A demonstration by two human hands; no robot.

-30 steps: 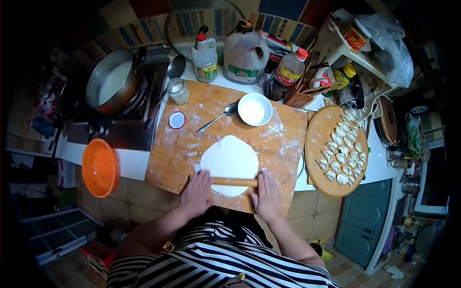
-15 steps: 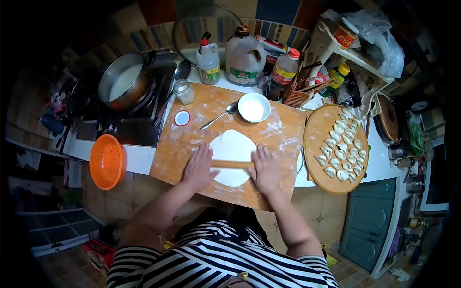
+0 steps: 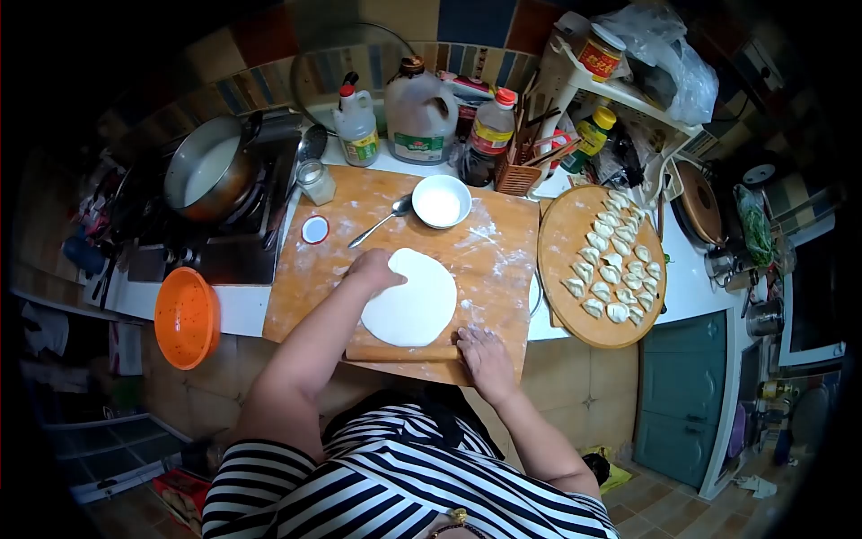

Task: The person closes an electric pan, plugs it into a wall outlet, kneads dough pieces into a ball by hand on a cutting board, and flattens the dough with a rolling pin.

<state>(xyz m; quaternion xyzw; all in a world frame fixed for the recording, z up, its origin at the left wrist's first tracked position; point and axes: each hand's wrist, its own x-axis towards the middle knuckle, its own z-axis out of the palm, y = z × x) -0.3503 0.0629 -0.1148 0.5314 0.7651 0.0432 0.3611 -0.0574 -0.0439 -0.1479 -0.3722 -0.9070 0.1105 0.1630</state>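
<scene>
A round, thin sheet of white dough (image 3: 415, 301) lies on a floured wooden board (image 3: 301, 296). My left hand (image 3: 373, 272) is at the dough's upper left edge, with its fingers curled and its thumb lying over the rim. Along the near side of the dough rests a wooden rolling pin (image 3: 404, 354). My right hand (image 3: 487, 357) touches the pin's right end, fingers stretched out and apart. Behind the dough stand a white bowl (image 3: 442, 201) of white powder and a metal spoon (image 3: 382, 223).
Folded dumplings (image 3: 611, 274) cover much of a round board (image 3: 561, 256) on the right. An orange basin (image 3: 187, 319) stands left, below a pot (image 3: 208, 171) on the stove. Bottles (image 3: 420, 117), a glass jar (image 3: 315, 182) and its lid (image 3: 315, 230) are at the back.
The rolling pin has moved from the middle of the dough to its near edge. My left hand has left the pin and gone up to the dough's rim; my right hand has shifted nearer my body.
</scene>
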